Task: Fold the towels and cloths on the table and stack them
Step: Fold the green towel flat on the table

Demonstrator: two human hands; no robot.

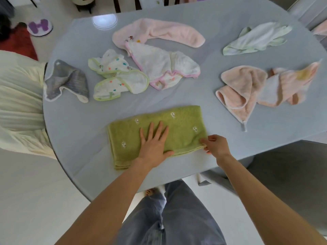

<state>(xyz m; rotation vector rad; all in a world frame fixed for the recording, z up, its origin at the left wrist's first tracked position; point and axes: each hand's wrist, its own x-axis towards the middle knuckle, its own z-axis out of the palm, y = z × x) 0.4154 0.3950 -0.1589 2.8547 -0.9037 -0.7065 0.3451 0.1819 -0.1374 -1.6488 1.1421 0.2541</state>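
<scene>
Left hand (153, 145) lies flat on the green towel (182, 128), fingers straight and spread, palm pressing approx. mid-cloth. Right hand (216, 145) pinches the towel's near right corner, thumb and fingertips curled onto the hem where the layers meet. The towel is already folded (doubled edges show along its near side and left end) and sits at the table's near edge, directly under both hands.

Beyond the left fingertips: a white cloth w/ green trim (118, 79) and a white cloth w/ pink trim (161, 67), touching each other, both crumpled. Further past those, a pale pink towel (159, 32). Left of the left hand, well apart, a grey cloth (66, 80). Beyond the right hand's knuckles, a peach towel (237, 87) beside a peach-and-white cloth (290, 82), and further off a mint-white cloth (256, 38). All rest on the grey-blue table (85, 131), unfolded.
</scene>
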